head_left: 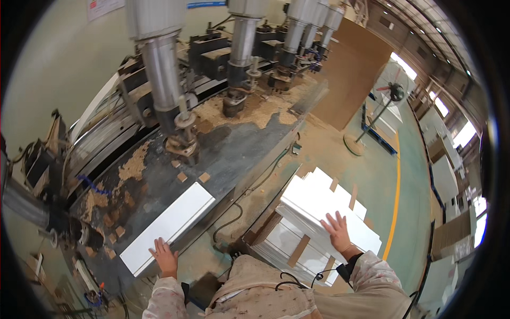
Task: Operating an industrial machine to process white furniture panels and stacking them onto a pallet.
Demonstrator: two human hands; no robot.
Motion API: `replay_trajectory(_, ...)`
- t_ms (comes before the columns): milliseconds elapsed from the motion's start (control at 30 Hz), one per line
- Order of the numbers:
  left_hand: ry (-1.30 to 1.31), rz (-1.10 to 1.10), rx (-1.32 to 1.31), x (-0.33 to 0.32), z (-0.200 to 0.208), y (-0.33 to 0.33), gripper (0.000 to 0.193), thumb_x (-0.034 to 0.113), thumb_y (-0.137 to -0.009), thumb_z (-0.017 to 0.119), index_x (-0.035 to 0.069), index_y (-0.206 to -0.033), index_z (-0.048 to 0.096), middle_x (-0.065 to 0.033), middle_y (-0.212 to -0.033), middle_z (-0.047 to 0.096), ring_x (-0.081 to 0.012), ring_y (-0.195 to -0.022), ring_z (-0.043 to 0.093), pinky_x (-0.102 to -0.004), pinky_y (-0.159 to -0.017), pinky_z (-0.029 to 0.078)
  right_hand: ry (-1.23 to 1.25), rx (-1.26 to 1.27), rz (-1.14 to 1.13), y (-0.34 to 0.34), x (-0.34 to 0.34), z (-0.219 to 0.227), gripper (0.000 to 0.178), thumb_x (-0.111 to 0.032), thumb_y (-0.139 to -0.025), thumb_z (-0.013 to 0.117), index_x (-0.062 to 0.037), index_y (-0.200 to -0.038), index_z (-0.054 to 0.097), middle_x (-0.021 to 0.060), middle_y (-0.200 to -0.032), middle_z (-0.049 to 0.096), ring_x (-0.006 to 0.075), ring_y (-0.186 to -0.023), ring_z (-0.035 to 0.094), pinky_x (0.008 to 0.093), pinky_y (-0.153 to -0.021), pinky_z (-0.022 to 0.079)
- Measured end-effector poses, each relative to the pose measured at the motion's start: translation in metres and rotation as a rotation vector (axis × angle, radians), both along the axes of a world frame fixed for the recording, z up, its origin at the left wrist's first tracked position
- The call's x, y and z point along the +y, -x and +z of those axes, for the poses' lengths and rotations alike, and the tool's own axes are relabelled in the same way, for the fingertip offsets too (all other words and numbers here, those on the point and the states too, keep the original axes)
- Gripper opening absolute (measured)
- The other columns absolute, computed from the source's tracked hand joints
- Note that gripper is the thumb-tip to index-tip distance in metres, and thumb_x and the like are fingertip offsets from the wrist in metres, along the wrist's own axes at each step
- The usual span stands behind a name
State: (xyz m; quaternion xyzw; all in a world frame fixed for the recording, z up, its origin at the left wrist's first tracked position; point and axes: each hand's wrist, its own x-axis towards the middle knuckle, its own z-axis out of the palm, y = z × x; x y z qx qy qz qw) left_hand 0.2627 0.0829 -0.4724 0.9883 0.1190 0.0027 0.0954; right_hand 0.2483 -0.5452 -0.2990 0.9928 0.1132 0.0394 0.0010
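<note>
Sawdust-strewn machine bed (pixel 215 154), left: white panel (pixel 170 220), apparently steadied by your unclenched left hand (pixel 165 258); right: panel stack (pixel 308 198) under your splayed right hand (pixel 337 233).

The desk (pixel 220 149) runs from lower left to upper centre, a row of machine heads (pixel 161 74) above it. A panel (pixel 172 226) lies along its near edge, under the left fingers (pixel 159 245); blocks (pixel 182 176) lie beside the panel. Right of the desk, at lower centre-right, the right fingers (pixel 334 221) rest on a panel stack (pixel 311 195). A fan (pixel 396 92) stands at upper right, a sheet (pixel 348 69) left of it.
</note>
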Motion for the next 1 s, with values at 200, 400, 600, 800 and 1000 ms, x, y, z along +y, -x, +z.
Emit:
replay_trajectory(200, -0.022, -0.079, -0.158, 0.001, 0.015, 0.038, 0.057, 0.005, -0.084, 0.053, 0.011, -0.139, 0.043, -0.0103, -0.147, 0.039, -0.0355, -0.138, 0.031, -0.0585, -0.112, 0.02, -0.107, 0.028, 0.498, -0.069, 0.125, 0.028, 0.054, 0.0, -0.079, 0.052, -0.0172, -0.13, 0.055, 0.0097, -0.137, 0.051, 0.0349, -0.127, 0.047, 0.0469, -0.107, 0.039)
replay_trajectory(400, -0.048, -0.097, -0.241, 0.015, 0.088, 0.083, 0.044, 0.011, -0.084, 0.05, 0.011, -0.128, 0.053, -0.0076, -0.127, 0.059, -0.0294, -0.118, 0.055, -0.0462, -0.102, 0.041, -0.222, -0.049, 0.734, -0.155, 0.272, 0.056, 0.036, 0.0, -0.078, 0.053, -0.0115, -0.11, 0.064, 0.011, -0.103, 0.069, 0.0306, -0.09, 0.066, 0.0405, -0.078, 0.053)
replay_trajectory(600, -0.078, -0.134, -0.127, -0.016, 0.2, 0.196, 0.031, 0.012, -0.078, 0.055, 0.01, -0.109, 0.059, -0.0041, -0.107, 0.065, -0.022, -0.095, 0.063, -0.0359, -0.082, 0.052, -0.283, 0.103, 1.045, -0.176, 0.418, -0.006, 0.037, -0.002, -0.08, 0.052, -0.0145, -0.113, 0.063, 0.008, -0.108, 0.068, 0.0297, -0.092, 0.065, 0.0391, -0.078, 0.053)
replay_trajectory(800, -0.14, 0.125, -0.018, -0.049, 0.293, 0.305, 0.035, 0.008, -0.075, 0.057, 0.009, -0.11, 0.062, -0.0054, -0.113, 0.066, -0.025, -0.104, 0.063, -0.0386, -0.088, 0.051, -0.324, 0.033, 1.185, -0.152, 0.513, -0.1, 0.043, -0.005, -0.083, 0.051, -0.0178, -0.122, 0.059, 0.008, -0.12, 0.063, 0.0299, -0.105, 0.061, 0.0395, -0.089, 0.05)
replay_trajectory(1000, -0.293, 0.611, -0.007, -0.099, 0.325, 0.404, 0.03, 0.007, -0.08, 0.056, 0.009, -0.11, 0.064, -0.0077, -0.111, 0.067, -0.0271, -0.104, 0.064, -0.0402, -0.09, 0.051, -0.104, 0.045, 1.132, -0.175, 0.545, -0.159, 0.054, -0.026, -0.084, 0.063, -0.0248, -0.137, 0.049, 0.0095, -0.144, 0.042, 0.0375, -0.133, 0.037, 0.0546, -0.106, 0.034)
